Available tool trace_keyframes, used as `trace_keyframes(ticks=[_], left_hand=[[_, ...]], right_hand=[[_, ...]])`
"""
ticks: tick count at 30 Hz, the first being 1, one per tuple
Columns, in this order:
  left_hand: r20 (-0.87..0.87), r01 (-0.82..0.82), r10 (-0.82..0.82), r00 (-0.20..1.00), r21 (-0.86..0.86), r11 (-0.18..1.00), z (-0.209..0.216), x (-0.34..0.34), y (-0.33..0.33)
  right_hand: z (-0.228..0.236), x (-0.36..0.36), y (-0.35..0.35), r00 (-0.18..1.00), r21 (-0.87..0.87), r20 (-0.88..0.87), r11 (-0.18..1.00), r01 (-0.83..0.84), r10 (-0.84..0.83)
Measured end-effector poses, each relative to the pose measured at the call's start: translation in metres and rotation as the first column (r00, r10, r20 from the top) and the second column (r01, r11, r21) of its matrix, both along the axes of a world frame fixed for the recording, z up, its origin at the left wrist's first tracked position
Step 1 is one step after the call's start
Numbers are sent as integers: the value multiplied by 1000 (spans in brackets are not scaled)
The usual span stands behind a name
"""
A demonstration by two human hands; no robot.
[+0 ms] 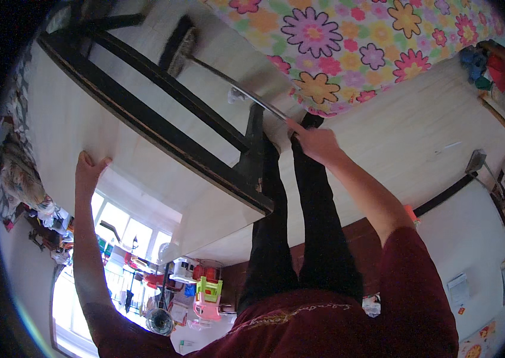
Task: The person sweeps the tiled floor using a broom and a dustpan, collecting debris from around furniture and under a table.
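R hand is gripping metal-stick broom, dark bristles lying up-left. L hand is pinching smooth wht panel at edge. Below both, tiny unreadable script is crossing maroon shirt.

head-worn left fisheye | looking down, wide | left hand, right hand both near

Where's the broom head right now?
In the head view, the broom head is upper left, between the dark frame and flowered cloth, on the handle the right hand grips.
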State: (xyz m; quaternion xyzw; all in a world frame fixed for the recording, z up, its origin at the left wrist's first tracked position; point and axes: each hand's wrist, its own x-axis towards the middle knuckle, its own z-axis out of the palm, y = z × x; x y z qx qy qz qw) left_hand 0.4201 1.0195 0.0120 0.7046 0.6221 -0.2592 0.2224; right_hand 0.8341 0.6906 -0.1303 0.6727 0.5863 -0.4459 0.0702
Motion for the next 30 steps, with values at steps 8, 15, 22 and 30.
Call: trace_keyframes(ticks=[8,15,22,30], left_hand=[[30,-53,49,998,190,980,-5,-15,-11],[763,-390,194,617,82,917,5,143,-178],[291,-148,460,839,-693,706,-169,312,-205],[-124,37,-107,986,-469,882,-387,240,-209]], right_hand=[[57,49,-165,977,-122,155,978,168,-149],[60,31,-253,936,-113,219,946,305,-276],[12,41,-263,864,-175,158,847,502,-479],[-86,70,-295,842,-299,86,792,532,-533]])
